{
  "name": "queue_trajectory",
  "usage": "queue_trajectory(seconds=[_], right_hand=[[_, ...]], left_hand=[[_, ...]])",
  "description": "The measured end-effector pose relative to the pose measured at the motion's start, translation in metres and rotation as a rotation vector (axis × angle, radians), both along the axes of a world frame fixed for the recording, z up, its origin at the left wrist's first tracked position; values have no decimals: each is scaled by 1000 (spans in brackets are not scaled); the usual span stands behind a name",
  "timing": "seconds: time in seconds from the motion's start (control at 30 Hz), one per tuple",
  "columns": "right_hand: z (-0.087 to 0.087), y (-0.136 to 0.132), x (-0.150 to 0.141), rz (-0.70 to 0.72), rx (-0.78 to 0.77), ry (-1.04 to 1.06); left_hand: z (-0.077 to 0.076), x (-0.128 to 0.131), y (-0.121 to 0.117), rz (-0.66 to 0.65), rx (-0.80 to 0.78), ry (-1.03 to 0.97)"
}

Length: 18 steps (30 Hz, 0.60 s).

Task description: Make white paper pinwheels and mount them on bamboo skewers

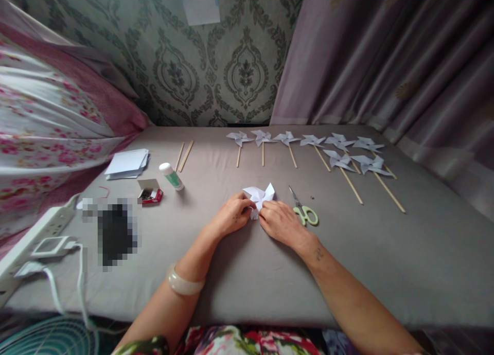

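A white paper pinwheel [261,194] without a visible stick lies on the grey cloth, between my two hands. My left hand [236,214] pinches its left side with bent fingers. From the right, my right hand [281,220] has its fingers closed on the paper near the middle and hides part of the lower blades. Just beyond my right hand lie scissors [304,211] with pale green handles, blades pointing away from me. A white glue stick [171,176] with a green label and a small red box [151,194] of dark little pieces are off to the left.
Several finished pinwheels on sticks [287,139] lie along the back right. Loose wooden sticks [186,156] and a stack of white paper [127,163] are at the back left. A power strip [46,231] with cables and a blurred dark object [117,235] occupy the left side.
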State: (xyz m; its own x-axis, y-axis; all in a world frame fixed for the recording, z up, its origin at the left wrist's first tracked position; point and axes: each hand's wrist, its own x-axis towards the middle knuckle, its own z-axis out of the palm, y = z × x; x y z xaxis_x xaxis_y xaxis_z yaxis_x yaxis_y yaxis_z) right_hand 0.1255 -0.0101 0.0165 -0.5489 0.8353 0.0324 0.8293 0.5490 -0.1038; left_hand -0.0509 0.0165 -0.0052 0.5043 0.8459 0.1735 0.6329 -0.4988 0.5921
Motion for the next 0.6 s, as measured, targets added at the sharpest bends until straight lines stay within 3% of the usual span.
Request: queue_trajectory(seconds=[0.6], right_hand=[[10,5,7,-129,-159,97]], left_hand=[[1,1,3,-138,81,17]])
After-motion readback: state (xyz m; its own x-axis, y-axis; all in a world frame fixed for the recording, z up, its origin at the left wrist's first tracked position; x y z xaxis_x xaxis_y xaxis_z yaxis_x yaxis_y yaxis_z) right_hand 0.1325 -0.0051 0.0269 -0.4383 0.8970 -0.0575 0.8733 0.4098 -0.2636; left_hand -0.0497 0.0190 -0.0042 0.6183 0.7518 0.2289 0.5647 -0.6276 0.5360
